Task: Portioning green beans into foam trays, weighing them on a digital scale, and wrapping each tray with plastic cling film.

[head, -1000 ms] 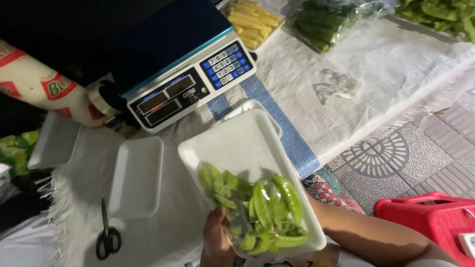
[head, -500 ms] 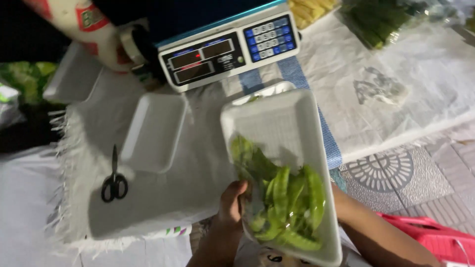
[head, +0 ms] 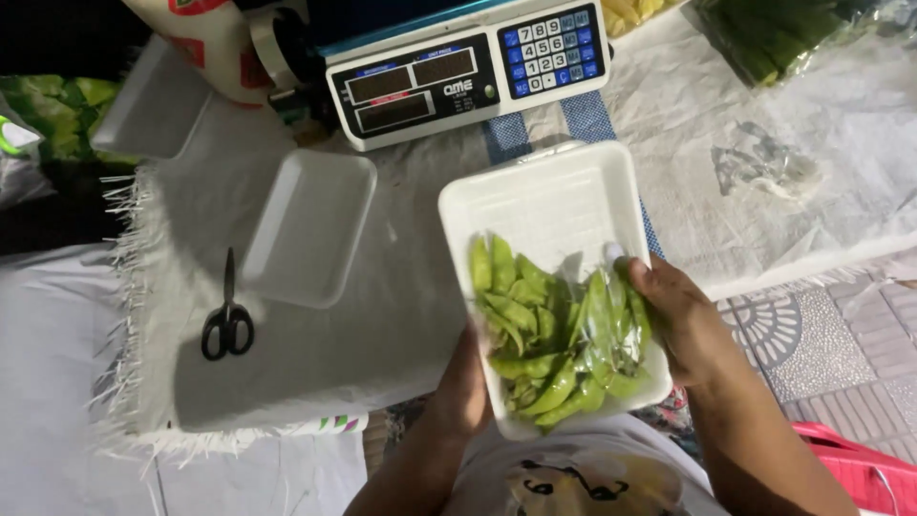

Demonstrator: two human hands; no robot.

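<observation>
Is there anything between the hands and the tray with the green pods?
No. Both hands already touch the tray: the left hand grips its near-left edge, and the right hand holds its right side, fingers over the pods. Nothing sits between them.

your white cloth (head: 315,373) covers the surface, and on it lie scissors (head: 227,320), an empty foam tray (head: 310,225) and a scale (head: 468,67).

Left hand (head: 465,382) mostly hidden under the white tray (head: 535,205). Behind the tray, scale (head: 458,72) top cropped; bagged greens (head: 774,33) beside it too.
</observation>
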